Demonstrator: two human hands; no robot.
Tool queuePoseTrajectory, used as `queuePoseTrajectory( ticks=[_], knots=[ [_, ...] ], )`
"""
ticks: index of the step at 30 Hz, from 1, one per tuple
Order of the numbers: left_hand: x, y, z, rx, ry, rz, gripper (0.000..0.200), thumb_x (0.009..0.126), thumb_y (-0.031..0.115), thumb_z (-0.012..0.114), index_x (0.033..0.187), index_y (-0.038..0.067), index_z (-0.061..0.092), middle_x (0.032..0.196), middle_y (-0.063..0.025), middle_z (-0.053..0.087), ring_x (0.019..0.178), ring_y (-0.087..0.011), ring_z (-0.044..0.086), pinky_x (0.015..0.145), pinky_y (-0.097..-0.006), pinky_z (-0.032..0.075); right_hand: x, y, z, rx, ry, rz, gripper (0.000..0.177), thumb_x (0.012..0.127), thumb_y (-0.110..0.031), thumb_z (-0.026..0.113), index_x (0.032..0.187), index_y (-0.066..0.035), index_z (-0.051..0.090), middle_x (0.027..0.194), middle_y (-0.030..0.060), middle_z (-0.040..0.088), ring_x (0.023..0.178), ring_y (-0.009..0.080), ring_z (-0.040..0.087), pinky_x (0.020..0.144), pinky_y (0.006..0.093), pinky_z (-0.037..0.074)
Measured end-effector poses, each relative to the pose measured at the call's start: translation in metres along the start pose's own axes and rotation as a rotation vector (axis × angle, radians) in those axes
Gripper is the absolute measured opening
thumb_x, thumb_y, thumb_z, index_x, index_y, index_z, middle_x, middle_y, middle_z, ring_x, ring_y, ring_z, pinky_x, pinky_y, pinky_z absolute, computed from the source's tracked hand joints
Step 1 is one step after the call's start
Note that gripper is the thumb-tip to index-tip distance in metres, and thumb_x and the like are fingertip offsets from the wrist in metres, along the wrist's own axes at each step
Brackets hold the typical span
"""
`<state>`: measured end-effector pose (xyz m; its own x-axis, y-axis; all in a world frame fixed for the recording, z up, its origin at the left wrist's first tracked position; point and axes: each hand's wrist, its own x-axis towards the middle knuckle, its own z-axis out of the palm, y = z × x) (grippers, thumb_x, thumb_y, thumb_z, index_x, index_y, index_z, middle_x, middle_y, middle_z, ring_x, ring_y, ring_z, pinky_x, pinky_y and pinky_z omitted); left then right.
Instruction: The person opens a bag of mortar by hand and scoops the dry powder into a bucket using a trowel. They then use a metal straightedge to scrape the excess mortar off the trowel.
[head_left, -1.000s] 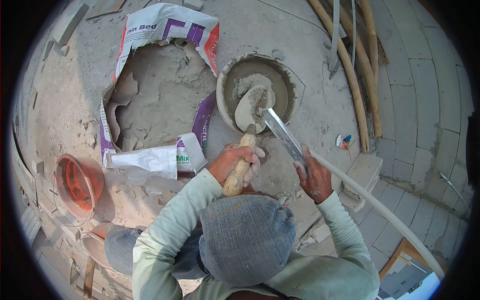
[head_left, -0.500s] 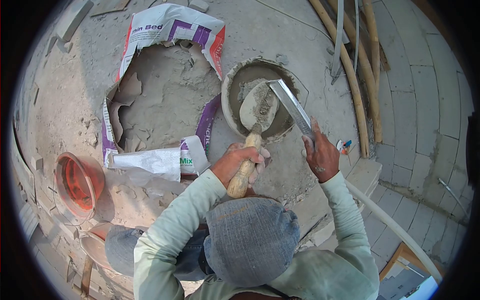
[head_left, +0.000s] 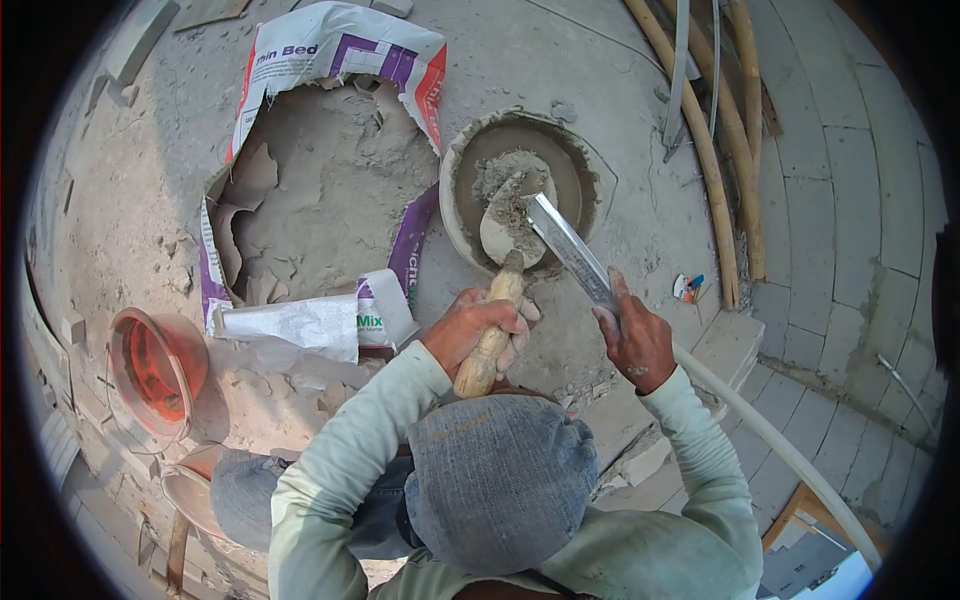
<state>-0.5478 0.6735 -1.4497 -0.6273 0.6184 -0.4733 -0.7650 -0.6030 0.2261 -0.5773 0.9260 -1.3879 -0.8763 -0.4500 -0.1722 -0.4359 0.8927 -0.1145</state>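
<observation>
My left hand [head_left: 482, 328] is wrapped around the wooden handle of a trowel [head_left: 497, 236], whose pale blade reaches over a round basin [head_left: 454, 222]. Grey mortar [head_left: 515, 205] covers part of the blade, and a lump [head_left: 512, 168] sits just past it in the wet mix. In my right hand [head_left: 637, 340] is a straight metal channel strip [head_left: 575, 250]. Its far end meets the right side of the trowel blade, by the mortar. What lies under the blade is hidden.
A torn-open mortar bag [head_left: 340, 190] with grey powder lies left of the basin. An orange bucket [head_left: 157, 365] stands at lower left. Wooden poles [head_left: 700, 160] lie along the right, beside paved blocks [head_left: 835, 250]. A pale pipe [head_left: 780, 450] crosses at lower right.
The metal strip's tip has moved down and slightly left along the trowel blade. More of a mortar lump shows beyond the blade. My left hand keeps its hold on the trowel.
</observation>
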Motion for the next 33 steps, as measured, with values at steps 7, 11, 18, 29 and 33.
queuePoseTrajectory(
  ticks=[7, 11, 18, 29, 33],
  knots=[
    [0.002, 0.001, 0.0, -0.029, 0.009, 0.001, 0.034, 0.074, 0.012, 0.056, 0.101, -0.008, 0.055, 0.068, -0.0114, 0.056, 0.04, -0.0151, 0.05, 0.037, -0.0254, 0.045, -0.008, -0.005, -0.009, 0.005, -0.05, -0.004, 0.059, 0.086, -0.02, 0.065, 0.138, -0.004, 0.042, 0.075, 0.0177, 0.06, 0.058, 0.0331, 0.062, 0.05, 0.0416, 0.049],
    [0.003, 0.004, 0.002, -0.036, -0.029, 0.034, 0.034, 0.074, 0.012, 0.057, 0.101, -0.008, 0.055, 0.068, -0.0112, 0.056, 0.04, -0.015, 0.051, 0.036, -0.0255, 0.045, 0.006, 0.011, -0.018, -0.053, 0.134, 0.057, 0.059, 0.087, -0.02, 0.064, 0.14, -0.007, 0.041, 0.076, 0.0181, 0.061, 0.059, 0.033, 0.062, 0.05, 0.0415, 0.049],
    [0.002, 0.007, 0.001, -0.005, -0.012, 0.046, 0.033, 0.074, 0.012, 0.056, 0.1, -0.008, 0.056, 0.068, -0.0114, 0.056, 0.04, -0.0156, 0.05, 0.036, -0.0257, 0.044, 0.038, 0.017, -0.018, -0.216, 0.009, 0.129, 0.058, 0.087, -0.017, 0.064, 0.14, -0.008, 0.04, 0.091, 0.0196, 0.065, 0.07, 0.0353, 0.065, 0.059, 0.0423, 0.051],
    [0.008, 0.001, 0.0, -0.019, 0.005, -0.03, 0.033, 0.074, 0.011, 0.054, 0.1, -0.008, 0.055, 0.068, -0.0116, 0.055, 0.04, -0.0165, 0.05, 0.036, -0.0268, 0.044, -0.007, 0.012, -0.009, -0.082, -0.016, 0.014, 0.06, 0.086, -0.02, 0.065, 0.138, -0.004, 0.041, 0.07, 0.0159, 0.057, 0.053, 0.0322, 0.06, 0.046, 0.0422, 0.047],
    [0.014, 0.003, -0.002, 0.0, -0.007, 0.038, 0.033, 0.074, 0.012, 0.054, 0.101, -0.008, 0.055, 0.069, -0.0115, 0.055, 0.04, -0.016, 0.05, 0.035, -0.0269, 0.045, -0.006, 0.003, -0.015, -0.024, -0.105, 0.107, 0.059, 0.084, -0.015, 0.067, 0.137, -0.005, 0.043, 0.09, 0.0218, 0.066, 0.071, 0.0367, 0.067, 0.058, 0.041, 0.053]
  ],
)
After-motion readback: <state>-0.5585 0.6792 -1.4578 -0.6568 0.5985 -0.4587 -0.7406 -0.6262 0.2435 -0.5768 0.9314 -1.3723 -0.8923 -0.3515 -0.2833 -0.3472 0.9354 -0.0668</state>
